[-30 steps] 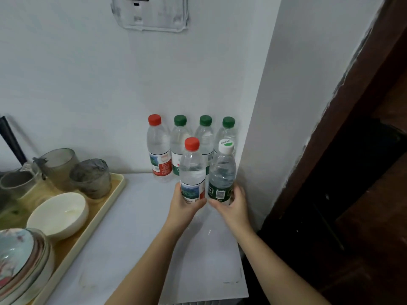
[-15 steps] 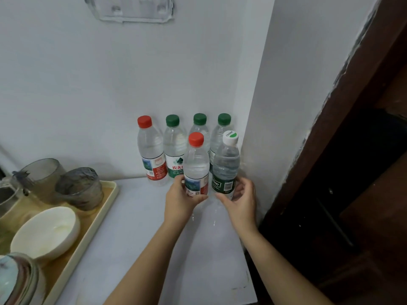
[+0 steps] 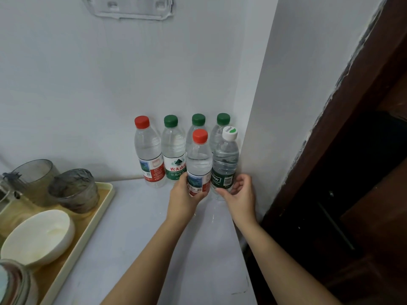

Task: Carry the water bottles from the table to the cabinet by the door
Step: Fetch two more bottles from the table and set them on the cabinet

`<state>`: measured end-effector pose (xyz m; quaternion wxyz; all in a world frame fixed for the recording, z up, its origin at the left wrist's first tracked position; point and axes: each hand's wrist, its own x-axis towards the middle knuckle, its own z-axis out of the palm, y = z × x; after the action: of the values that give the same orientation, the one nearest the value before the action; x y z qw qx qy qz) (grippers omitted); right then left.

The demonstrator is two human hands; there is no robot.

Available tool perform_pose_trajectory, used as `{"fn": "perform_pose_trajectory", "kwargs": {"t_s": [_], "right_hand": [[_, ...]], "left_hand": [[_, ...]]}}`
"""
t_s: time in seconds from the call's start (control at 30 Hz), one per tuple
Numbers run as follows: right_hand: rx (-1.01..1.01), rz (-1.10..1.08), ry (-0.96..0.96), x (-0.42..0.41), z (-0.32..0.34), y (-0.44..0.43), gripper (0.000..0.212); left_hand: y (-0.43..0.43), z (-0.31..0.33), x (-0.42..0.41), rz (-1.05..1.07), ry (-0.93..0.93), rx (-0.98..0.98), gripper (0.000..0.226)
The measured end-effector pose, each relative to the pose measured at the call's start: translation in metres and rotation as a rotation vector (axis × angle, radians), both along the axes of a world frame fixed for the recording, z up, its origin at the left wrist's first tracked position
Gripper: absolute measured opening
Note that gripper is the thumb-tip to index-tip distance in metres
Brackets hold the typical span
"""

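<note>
Six clear water bottles stand in the corner of the white cabinet top (image 3: 136,227). Against the back wall stand a red-capped bottle (image 3: 148,155) and three green-capped bottles (image 3: 174,150). In front of them, my left hand (image 3: 184,199) is wrapped around the label of a second red-capped bottle (image 3: 199,157). My right hand (image 3: 241,192) cups the base of a white-capped bottle (image 3: 225,159) with a dark green label. Its thumb is on the front and its fingers curl at the right side. That bottle stands close to the side wall.
A cream tray (image 3: 94,219) at the left holds two grey glasses (image 3: 74,190), a white bowl (image 3: 41,234) and stacked dishes. A white wall (image 3: 297,106) bounds the right side, with a dark wooden door frame (image 3: 352,128) beyond it. The cabinet top ends at its right edge (image 3: 244,249).
Both hands have pushed the two front bottles back towards the corner, close to the rear row. The view has shifted slightly left and closer.
</note>
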<state>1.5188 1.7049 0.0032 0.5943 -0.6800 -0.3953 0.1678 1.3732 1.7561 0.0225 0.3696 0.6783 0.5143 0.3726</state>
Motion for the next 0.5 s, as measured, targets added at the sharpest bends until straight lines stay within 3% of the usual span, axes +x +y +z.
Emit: {"fn": "perform_pose_trajectory", "kwargs": {"t_s": [0.5], "right_hand": [[-0.037, -0.051, -0.046, -0.0057, 0.0023, -0.0051, 0.053]], "left_hand": [[-0.0038, -0.0001, 0.0018, 0.038, -0.014, -0.044, 0.058]]}}
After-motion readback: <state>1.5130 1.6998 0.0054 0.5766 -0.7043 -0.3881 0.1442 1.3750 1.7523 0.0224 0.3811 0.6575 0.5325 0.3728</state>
